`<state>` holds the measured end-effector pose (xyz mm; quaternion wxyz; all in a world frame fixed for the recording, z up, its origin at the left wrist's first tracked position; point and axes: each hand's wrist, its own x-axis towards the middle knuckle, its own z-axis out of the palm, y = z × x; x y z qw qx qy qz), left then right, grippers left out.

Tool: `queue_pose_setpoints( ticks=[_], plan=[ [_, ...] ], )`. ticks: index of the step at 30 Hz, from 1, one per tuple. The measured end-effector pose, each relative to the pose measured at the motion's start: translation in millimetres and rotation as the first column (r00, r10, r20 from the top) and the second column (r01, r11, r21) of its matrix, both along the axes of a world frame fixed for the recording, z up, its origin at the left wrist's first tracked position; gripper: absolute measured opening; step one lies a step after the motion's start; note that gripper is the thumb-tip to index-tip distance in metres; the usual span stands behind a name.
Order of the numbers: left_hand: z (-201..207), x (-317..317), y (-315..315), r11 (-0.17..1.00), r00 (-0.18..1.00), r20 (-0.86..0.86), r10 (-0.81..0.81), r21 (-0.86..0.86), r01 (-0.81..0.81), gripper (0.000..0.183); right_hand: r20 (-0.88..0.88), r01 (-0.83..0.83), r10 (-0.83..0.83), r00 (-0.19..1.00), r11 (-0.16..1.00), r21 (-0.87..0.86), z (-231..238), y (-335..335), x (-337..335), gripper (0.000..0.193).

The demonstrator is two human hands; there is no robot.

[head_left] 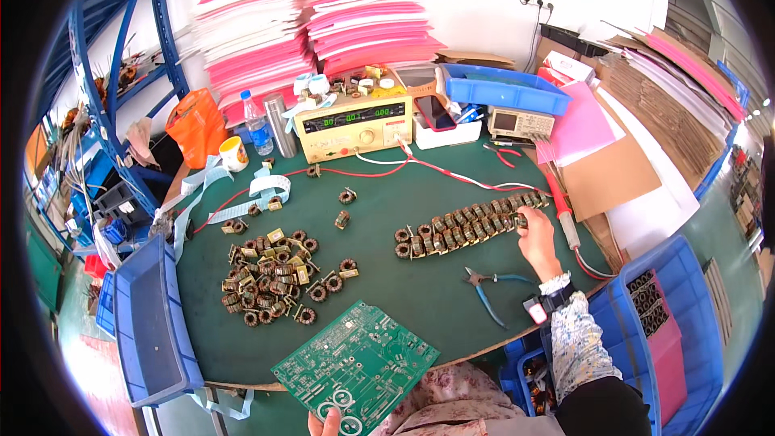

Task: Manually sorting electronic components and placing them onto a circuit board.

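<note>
On the head view's green bench top (391, 282), before stacked pink and white sheets (370, 28) and a white wall (468, 0), a loose pile of coils (270, 278) lies left of a double row (462, 234); at that row's right end the right hand (539, 241) pinches one coil (522, 224) between close fingertips. Over the near edge, the left hand (325, 423) clasps a green circuit board (363, 359), its fingers too hidden to tell their spread

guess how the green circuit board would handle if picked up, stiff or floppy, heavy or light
The circuit board is probably stiff: held at its near edge by the left hand, it looks flat, with no visible bend. It is likely light for its size, since it looks thin and its face shows no bulky parts.
</note>
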<state>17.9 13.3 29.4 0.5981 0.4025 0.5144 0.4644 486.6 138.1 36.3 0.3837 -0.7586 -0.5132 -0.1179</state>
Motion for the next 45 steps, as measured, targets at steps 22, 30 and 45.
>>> queue_pose_setpoints(
  ticks=[22, 30, 45],
  plan=[
    [-12.9, 2.9, 0.3, 1.0, 0.99, 0.141, 0.02, -0.005, -0.02, 0.032, 0.013, -0.846, 0.865, 0.501, 0.493, -0.202, 6.7, 89.6, -218.3, 0.052],
    [-15.3, -12.6, -14.0, 0.987, 0.957, 0.253, 0.144, -0.105, -0.121, 0.03, 0.048, -0.678, 0.773, 0.632, 0.582, -0.449, -12.1, 73.3, -210.4, 0.054],
    [-18.7, -3.3, 2.7, 0.999, 0.971, 0.237, 0.043, -0.018, -0.04, 0.027, -0.494, -0.814, 0.676, 0.547, 0.567, -0.125, -2.6, -71.2, -183.9, 0.035]
  ],
)
